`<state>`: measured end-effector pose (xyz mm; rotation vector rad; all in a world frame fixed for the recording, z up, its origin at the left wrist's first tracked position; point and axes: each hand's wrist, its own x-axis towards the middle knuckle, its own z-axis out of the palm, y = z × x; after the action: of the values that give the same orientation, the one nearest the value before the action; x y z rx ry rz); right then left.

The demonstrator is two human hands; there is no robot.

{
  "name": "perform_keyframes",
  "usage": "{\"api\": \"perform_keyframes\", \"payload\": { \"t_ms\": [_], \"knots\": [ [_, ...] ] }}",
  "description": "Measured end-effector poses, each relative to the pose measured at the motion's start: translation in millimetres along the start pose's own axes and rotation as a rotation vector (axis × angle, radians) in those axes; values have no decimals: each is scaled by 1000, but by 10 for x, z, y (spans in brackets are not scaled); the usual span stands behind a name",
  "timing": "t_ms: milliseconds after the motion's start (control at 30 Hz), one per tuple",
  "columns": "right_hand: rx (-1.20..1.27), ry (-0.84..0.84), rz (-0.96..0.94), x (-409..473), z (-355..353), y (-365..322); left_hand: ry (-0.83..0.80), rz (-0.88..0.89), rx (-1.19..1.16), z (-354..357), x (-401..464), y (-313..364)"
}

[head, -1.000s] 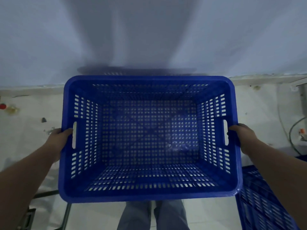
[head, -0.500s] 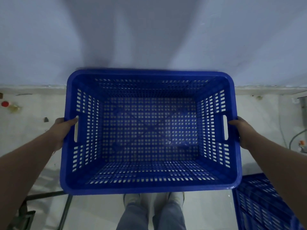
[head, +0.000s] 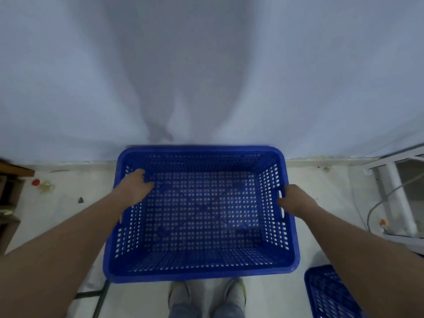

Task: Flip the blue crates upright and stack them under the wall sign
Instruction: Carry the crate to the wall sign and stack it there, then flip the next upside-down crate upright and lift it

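Note:
An upright blue perforated crate (head: 202, 269) sits low in front of me, its far rim against the base of the pale wall (head: 206, 65). My left hand (head: 135, 189) lies over the crate's left rim near the far corner, fingers reaching inside. My right hand (head: 292, 200) grips the right rim beside the handle slot. A second blue crate (head: 332, 294) lies on the floor at the lower right, partly cut off by the frame edge, lattice side up. No wall sign is in view.
My feet (head: 206, 294) stand just behind the crate. A red-capped bottle (head: 35, 182) and wooden furniture (head: 9, 203) are at the left. A white frame (head: 390, 191) with a cable (head: 371, 210) is at the right. A dark metal bar (head: 101, 294) lies lower left.
The crate has gone down and forward to the foot of the wall. My left hand has slid from the side handle up over the left rim toward the far corner.

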<state>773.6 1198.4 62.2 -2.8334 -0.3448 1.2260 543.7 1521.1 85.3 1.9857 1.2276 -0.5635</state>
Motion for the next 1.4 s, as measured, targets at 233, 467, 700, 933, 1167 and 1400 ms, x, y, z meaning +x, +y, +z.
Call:
{"api": "perform_keyframes", "payload": {
  "t_ms": [233, 467, 700, 933, 1167, 1400],
  "knots": [
    [-102, 143, -192, -1566, -1549, -410, 64, 307, 201, -945, -1506, 1513],
    [-164, 426, -235, -3389, -3074, -275, 238, 623, 352, -1785, -3193, 2780],
    [-51, 721, 2, -5228, -3720, 568, 275, 911, 399, -2071, -4644, 3659],
    [87, 852, 329, -6837, -3278, 1519, 276, 1270, 625, -1601, -6009, 4002],
    [206, 824, 642, -8400, -2220, 2403, 154, 1591, 774, -556, -7579, 3765],
    [290, 797, 860, -9872, -1046, 3392, 88, 1748, 818, 573, -9214, 3230]
  ]
}}
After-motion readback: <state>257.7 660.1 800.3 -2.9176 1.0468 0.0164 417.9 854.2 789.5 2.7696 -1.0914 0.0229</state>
